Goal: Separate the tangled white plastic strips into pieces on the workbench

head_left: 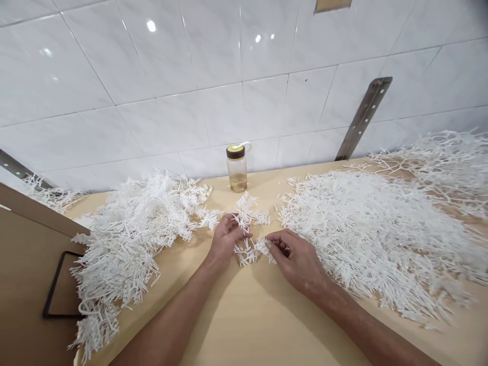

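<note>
My left hand (225, 241) is closed around a white plastic branched sprig (246, 216) at the centre of the table. My right hand (299, 256) pinches the end of a small white twiggy piece (261, 247) just to the right. Whether the two pieces are joined I cannot tell. Both hands are low over the wood-coloured tabletop (244, 315). Left of my hands lies a heap of bushy white sprigs (137, 229). A wider pile of thin white branched pieces (373, 229) spreads on the right.
Behind my hands, near the tiled wall (168, 122), stands a clear bottle (237, 170) with a dark and yellow lid and some liquid in it. A metal bracket (364, 119) rises at the back right. A brown box-like panel (34, 264) with a black handle borders the left side.
</note>
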Tool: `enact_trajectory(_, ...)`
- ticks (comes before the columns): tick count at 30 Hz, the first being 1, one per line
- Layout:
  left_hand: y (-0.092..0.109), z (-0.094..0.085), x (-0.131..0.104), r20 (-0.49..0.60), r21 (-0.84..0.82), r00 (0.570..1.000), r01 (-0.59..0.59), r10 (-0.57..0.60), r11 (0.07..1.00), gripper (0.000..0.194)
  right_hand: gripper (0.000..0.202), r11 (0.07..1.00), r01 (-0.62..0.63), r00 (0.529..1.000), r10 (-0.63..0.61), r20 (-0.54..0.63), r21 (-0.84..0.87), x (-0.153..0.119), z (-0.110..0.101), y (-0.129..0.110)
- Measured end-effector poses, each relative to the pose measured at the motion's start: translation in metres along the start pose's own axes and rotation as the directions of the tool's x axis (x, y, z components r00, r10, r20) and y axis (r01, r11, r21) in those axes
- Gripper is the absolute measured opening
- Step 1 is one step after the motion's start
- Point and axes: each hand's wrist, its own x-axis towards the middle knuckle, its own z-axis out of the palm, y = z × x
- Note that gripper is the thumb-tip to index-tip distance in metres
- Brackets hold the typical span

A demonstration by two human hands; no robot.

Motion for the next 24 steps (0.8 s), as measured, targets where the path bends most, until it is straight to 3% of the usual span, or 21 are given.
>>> enact_trajectory(5, -0.012, 0.002, 0.0, -0.064, 0.288, 0.978, -0.174, 0.201, 0.942, 0.03, 0.016, 0.999, -0.052, 0.997, 0.052, -0.05, 0.002, 0.004, -0.005, 0.002)
enact_trajectory(9, -0.008, 0.002, -0.006, -0.071, 0.509, 0.98, -0.127, 0.188, 0.851, 0.026, 0.023, 0.977, -0.184, 0.983, 0.184, 0.002, 0.111, 0.003, -0.006, 0.001)
enact_trajectory(12, -0.002, 0.005, -0.013, -0.039, 0.637, 0.981, -0.12, 0.188, 0.762, 0.042, 0.027, 0.925, -0.298, 0.955, 0.292, 0.058, 0.236, 0.003, -0.005, 0.0)
enact_trajectory(15, 0.002, 0.008, -0.019, 0.101, 0.648, 0.971, -0.23, 0.217, 0.726, 0.049, 0.029, 0.886, -0.354, 0.935, 0.348, 0.074, 0.3, 0.005, -0.005, 0.001)
enact_trajectory(18, 0.002, 0.011, -0.023, 0.244, 0.61, 0.951, -0.303, 0.19, 0.732, 0.038, 0.029, 0.857, -0.39, 0.918, 0.39, 0.069, 0.337, 0.008, -0.006, 0.001)
enact_trajectory(21, 0.0, 0.014, -0.025, 0.315, 0.588, 0.943, -0.284, 0.109, 0.758, 0.03, 0.029, 0.814, -0.43, 0.898, 0.432, 0.087, 0.39, 0.01, -0.008, -0.001)
enact_trajectory(24, -0.002, 0.013, -0.022, 0.31, 0.559, 0.951, -0.182, -0.001, 0.809, 0.029, 0.03, 0.774, -0.459, 0.882, 0.457, 0.117, 0.436, 0.012, -0.01, -0.002)
